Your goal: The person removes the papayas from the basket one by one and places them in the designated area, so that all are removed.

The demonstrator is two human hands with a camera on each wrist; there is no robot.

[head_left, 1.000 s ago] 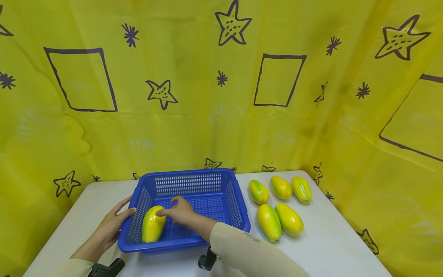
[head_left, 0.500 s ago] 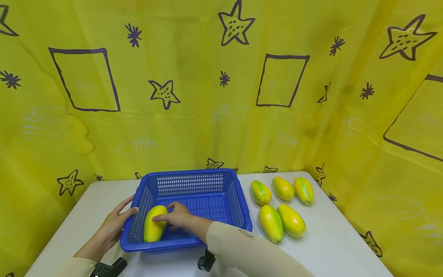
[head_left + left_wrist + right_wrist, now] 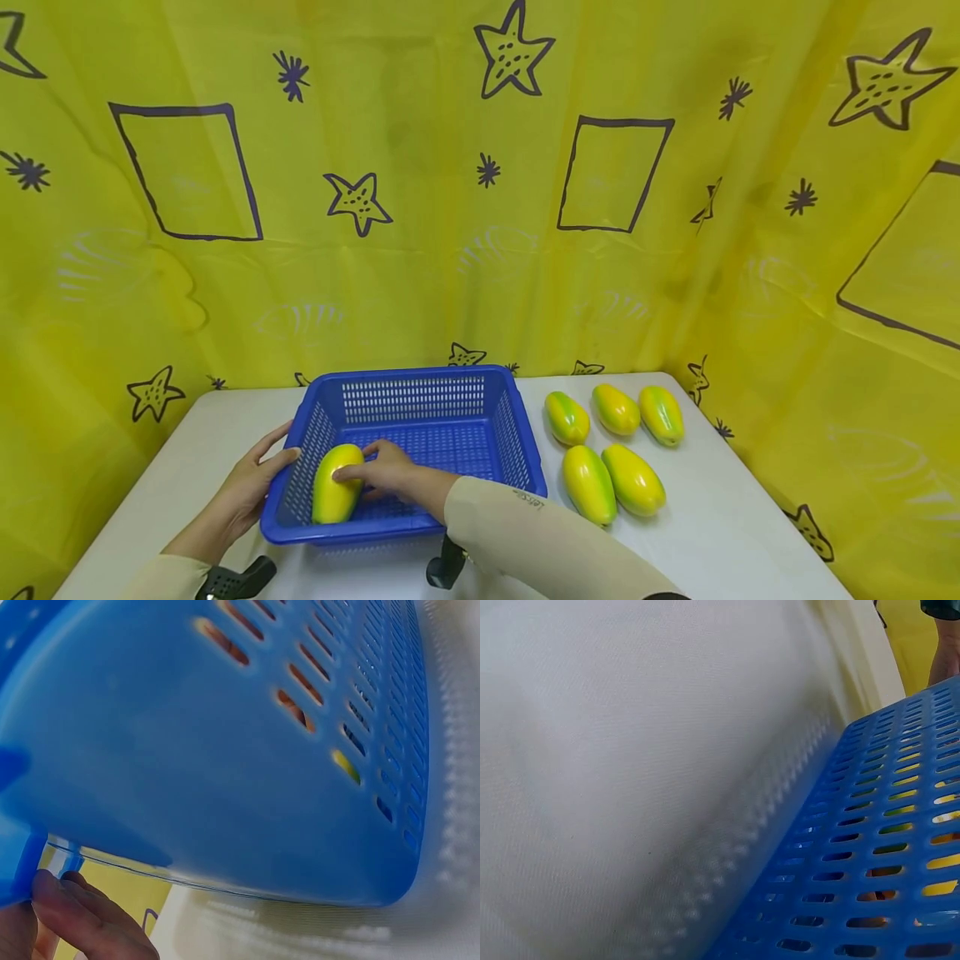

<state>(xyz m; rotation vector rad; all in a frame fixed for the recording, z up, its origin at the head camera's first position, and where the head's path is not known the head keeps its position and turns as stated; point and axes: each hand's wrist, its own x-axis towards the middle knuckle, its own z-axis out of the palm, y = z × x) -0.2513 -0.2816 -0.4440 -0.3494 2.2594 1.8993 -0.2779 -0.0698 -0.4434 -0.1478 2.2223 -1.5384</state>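
A blue plastic basket [image 3: 420, 525] with slotted walls stands on the table. In the head view my left hand [image 3: 251, 483] holds its left rim, thumb over the edge and fingers outside; fingertips [image 3: 75, 907] show at the rim in the left wrist view. Inside, at the front left corner, a yellow-green papaya [image 3: 333, 492] lies lengthwise. My right hand [image 3: 390, 471] reaches in over the front rim and grips it, thumb on top, the other fingers partly hidden on its right side. The right wrist view shows mainly the basket's slotted outer wall [image 3: 855, 862].
Several more yellow-green papayas [image 3: 588, 483] lie in two rows on the white table [image 3: 720, 517], right of the basket. A yellow curtain [image 3: 420, 275] with drawn stars hangs close behind the table and along its sides.
My right hand has moved slightly left and down onto the papaya in the basket, its thumb and fingers closing around it. The left hand stays at the basket's rim.
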